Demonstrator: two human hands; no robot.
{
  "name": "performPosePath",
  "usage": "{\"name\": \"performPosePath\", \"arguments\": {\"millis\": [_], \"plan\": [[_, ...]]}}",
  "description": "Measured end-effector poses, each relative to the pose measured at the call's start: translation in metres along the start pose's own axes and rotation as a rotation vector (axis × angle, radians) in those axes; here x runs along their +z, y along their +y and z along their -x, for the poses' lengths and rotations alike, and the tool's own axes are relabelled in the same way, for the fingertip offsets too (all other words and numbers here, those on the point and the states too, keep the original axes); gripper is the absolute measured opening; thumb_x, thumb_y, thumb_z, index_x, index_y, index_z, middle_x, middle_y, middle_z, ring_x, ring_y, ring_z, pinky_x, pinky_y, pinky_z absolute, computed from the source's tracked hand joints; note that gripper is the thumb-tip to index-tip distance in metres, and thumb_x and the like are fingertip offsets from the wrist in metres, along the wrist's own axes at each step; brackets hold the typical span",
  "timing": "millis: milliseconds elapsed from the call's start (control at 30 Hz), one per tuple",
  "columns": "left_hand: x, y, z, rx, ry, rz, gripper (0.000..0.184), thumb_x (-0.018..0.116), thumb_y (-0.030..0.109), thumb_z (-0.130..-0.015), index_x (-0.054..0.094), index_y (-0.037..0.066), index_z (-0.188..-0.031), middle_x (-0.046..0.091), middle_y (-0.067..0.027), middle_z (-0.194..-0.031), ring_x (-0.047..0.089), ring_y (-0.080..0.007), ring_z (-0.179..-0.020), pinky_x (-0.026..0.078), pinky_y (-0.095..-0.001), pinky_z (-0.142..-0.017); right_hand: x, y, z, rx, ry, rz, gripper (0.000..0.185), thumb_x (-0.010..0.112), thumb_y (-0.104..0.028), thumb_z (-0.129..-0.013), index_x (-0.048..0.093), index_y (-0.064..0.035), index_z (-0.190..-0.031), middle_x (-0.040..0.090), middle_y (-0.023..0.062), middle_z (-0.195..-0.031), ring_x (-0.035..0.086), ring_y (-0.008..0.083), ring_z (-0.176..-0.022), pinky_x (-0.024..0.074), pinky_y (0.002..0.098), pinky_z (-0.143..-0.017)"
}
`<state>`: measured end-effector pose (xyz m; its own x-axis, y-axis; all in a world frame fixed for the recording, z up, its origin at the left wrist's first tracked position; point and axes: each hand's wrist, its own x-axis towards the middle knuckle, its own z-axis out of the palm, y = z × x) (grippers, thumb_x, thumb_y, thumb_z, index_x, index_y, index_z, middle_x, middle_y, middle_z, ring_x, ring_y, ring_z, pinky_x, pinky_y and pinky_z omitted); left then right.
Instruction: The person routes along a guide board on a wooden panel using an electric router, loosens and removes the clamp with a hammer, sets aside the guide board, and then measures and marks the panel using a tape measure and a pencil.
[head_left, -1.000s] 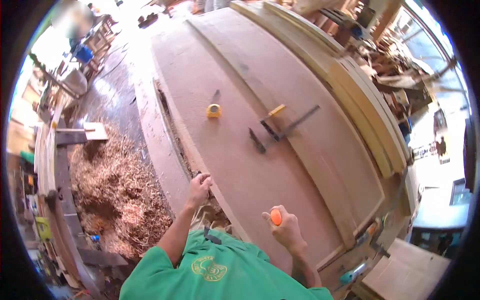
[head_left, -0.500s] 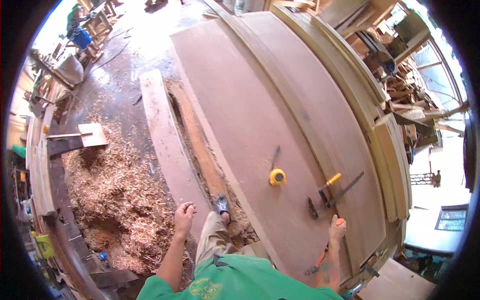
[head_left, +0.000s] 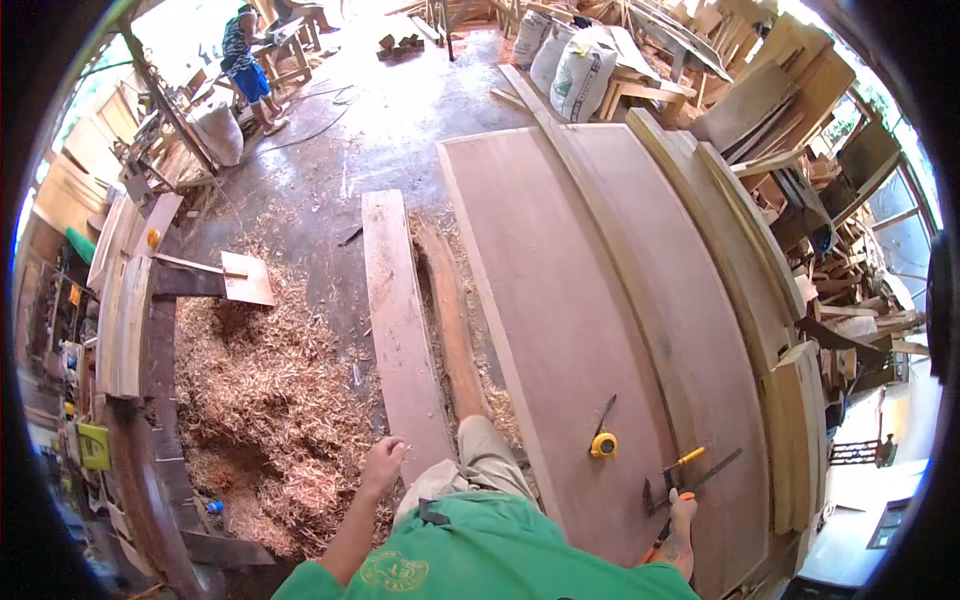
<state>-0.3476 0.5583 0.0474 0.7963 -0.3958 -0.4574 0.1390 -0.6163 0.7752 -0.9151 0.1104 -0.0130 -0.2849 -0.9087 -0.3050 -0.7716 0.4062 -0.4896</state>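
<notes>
My right hand (head_left: 682,515) is closed around an orange-handled tool (head_left: 656,546), low over the wide wooden panel (head_left: 560,300); the tool's working end cannot be made out. Just beyond that hand, a clamp (head_left: 672,476) with a yellow handle and dark bar lies on the panel. A yellow tape measure (head_left: 603,445) rests to its left, with a dark strip beside it. My left hand (head_left: 383,463) hangs with curled fingers near a long narrow board (head_left: 395,300). Whatever those fingers hold, if anything, is too small to tell.
Wood shavings (head_left: 290,400) are heaped on the left floor. A long beam (head_left: 620,270) lies along the panel, and thick timbers (head_left: 720,260) line its right side. White sacks (head_left: 583,75) stand at the back. Another person (head_left: 250,70) works at the far left.
My view has tilted up and swung left, so more of the far floor and the sacks show. My right hand still grips the orange-handled tool and appears closer to the clamp.
</notes>
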Motion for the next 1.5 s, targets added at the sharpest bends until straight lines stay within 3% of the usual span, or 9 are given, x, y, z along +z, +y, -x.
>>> {"name": "performPosePath", "arguments": {"millis": [133,333,467,867,1133,1233,1300,1333,1500], "plan": [[-0.008,0.067,-0.03,0.103,-0.022,-0.134,0.032,0.058,0.024,-0.092,0.066,0.001,-0.112,0.071,-0.0196,-0.099,0.07,-0.0286,-0.094,0.053,-0.0376,-0.081,-0.02,-0.022,0.001,-0.068,-0.056,-0.006,0.035,0.085,-0.022,-0.074,0.057,0.0,-0.074,0.061,0.0053,-0.074,0.052,0.0183,-0.069,0.0457,0.0372,-0.066],[-0.008,0.084,-0.108,0.192,-0.059,-0.091,0.035,0.058,0.023,-0.093,0.065,-0.003,-0.115,0.071,-0.0202,-0.1,0.07,-0.0277,-0.093,0.053,-0.0368,-0.081,-0.053,-0.138,0.038,-0.085,-0.029,-0.457,0.023,0.078,-0.005,-0.066,0.055,-0.003,-0.07,0.061,0.0058,-0.07,0.055,0.0142,-0.059,0.0471,0.0344,-0.056],[-0.012,0.128,-0.17,0.141,-0.14,-0.038,0.032,0.058,0.022,-0.094,0.066,-0.002,-0.114,0.071,-0.0177,-0.1,0.068,-0.0243,-0.091,0.052,-0.0354,-0.081,-0.035,-0.169,-0.017,-0.136,0.129,-0.208,0.025,0.076,-0.008,-0.063,0.052,-0.0025,-0.066,0.056,0.004,-0.065,0.053,0.0154,-0.058,0.0465,0.036,-0.054],[0.02,0.307,-0.373,0.479,-0.491,-0.13,0.038,0.056,0.027,-0.098,0.062,-0.003,-0.12,0.069,-0.0116,-0.111,0.064,-0.0193,-0.102,0.05,-0.0315,-0.088,0.083,-0.543,0.016,-0.522,-0.123,-0.053,0.023,0.074,-0.012,-0.064,0.053,-0.0015,-0.062,0.053,0.0004,-0.058,0.051,0.0119,-0.055,0.0431,0.0335,-0.05],[0.152,0.42,-0.425,-0.514,-0.932,0.427,0.072,0.058,0.052,-0.094,0.041,0.001,-0.142,0.052,-0.0144,-0.135,0.055,-0.0292,-0.121,0.047,-0.0406,-0.102,0.211,-0.702,0.066,-0.782,-0.143,-0.433,0.019,0.072,-0.013,-0.08,0.055,-0.0065,-0.074,0.057,0.0034,-0.068,0.055,0.0159,-0.061,0.0462,0.0324,-0.054],[0.171,0.437,-0.46,-0.417,-1.144,0.826,0.048,0.064,0.048,-0.092,0.057,0.01,-0.121,0.061,-0.0084,-0.114,0.062,-0.0187,-0.106,0.055,-0.0351,-0.087,0.227,-0.761,0.109,-0.756,-0.091,-0.353,0.018,0.073,-0.016,-0.082,0.061,-0.003,-0.087,0.063,0.0084,-0.079,0.06,0.0222,-0.069,0.0499,0.0355,-0.061],[0.136,0.464,-0.49,-0.436,-1.098,0.624,0.027,0.064,0.036,-0.095,0.061,0.013,-0.107,0.044,0.0065,-0.064,0.039,-0.0042,-0.048,0.033,-0.0214,-0.04,0.248,-0.783,0.11,-0.643,-0.091,-0.434,0.028,0.073,-0.014,-0.083,0.061,0.0005,-0.103,0.065,0.007,-0.077,0.061,0.0168,-0.068,0.0495,0.0318,-0.061],[0.134,0.465,-0.51,-0.331,-1.077,0.699,0.02,0.064,0.032,-0.095,0.062,0.014,-0.103,0.039,0.0091,-0.058,0.035,-0.0035,-0.042,0.022,-0.0213,-0.036,0.258,-0.785,0.105,-0.576,-0.151,-0.493,0.03,0.073,-0.014,-0.083,0.06,0.0021,-0.105,0.064,0.0042,-0.072,0.059,0.0124,-0.064,0.0478,0.0285,-0.058],[0.097,0.501,-0.652,0.005,-1.056,0.147,0.02,0.072,0.026,-0.089,0.071,0.009,-0.099,0.06,0.0072,-0.077,0.041,-0.0016,-0.054,0.029,-0.0191,-0.048,0.262,-0.81,0.103,-0.37,-0.181,-0.575,0.027,0.07,-0.011,-0.086,0.06,0.0018,-0.107,0.065,0.0066,-0.074,0.061,0.0114,-0.064,0.0489,0.0278,-0.06]]}}
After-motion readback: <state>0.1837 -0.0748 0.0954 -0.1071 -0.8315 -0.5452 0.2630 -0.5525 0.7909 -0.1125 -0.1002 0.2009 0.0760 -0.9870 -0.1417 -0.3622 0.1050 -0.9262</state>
